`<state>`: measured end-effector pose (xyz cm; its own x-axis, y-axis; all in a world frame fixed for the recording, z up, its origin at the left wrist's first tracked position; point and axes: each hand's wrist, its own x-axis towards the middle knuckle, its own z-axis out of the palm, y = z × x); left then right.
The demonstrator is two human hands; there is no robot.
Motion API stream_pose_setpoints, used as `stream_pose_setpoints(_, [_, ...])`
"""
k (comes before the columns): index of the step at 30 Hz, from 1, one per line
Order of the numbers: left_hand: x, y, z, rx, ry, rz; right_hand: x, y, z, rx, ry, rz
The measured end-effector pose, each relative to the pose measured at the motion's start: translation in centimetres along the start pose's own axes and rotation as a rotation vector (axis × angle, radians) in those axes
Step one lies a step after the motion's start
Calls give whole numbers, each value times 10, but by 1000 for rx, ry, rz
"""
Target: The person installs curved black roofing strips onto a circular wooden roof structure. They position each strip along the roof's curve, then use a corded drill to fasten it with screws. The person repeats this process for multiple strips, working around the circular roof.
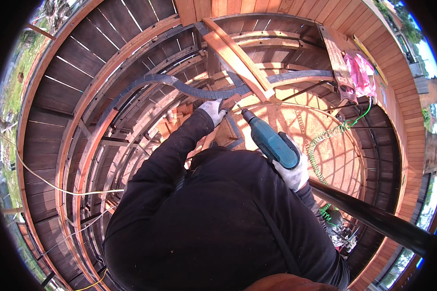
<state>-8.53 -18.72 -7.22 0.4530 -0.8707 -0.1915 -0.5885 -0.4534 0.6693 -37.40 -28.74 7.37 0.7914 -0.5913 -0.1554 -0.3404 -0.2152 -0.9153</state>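
My left hand (213,111), in a white glove, is closed around a short brown wooden piece (231,102) beside a dark curved band (189,89). My right hand (294,172), also gloved, grips a teal power drill (272,144) from behind. The drill's dark chuck points up and left toward the wooden piece, just right of my left hand; whether the bit touches it I cannot tell. A pale wooden beam (235,58) runs down to the band just above my hands.
Curved wooden rings and slatted walls (73,87) surround me. A plank (335,51) at upper right holds a pink bag (359,72). A green coiled hose (325,135) hangs right of the drill, and a black pole (374,213) crosses at lower right. Pale cables (77,193) cross the left side.
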Motion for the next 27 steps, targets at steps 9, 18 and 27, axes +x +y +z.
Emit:
stream_pose_setpoints(9, [0,0,2,17,3,-18,-1,8,-1,-69,16,-61])
stream_pose_setpoints(18, [4,-12,10,48,39,49,1,12,-1,-169,42,-126])
stream_pose_setpoints(27, [4,-12,12,23,36,22,1,14,0,-138,58,-131])
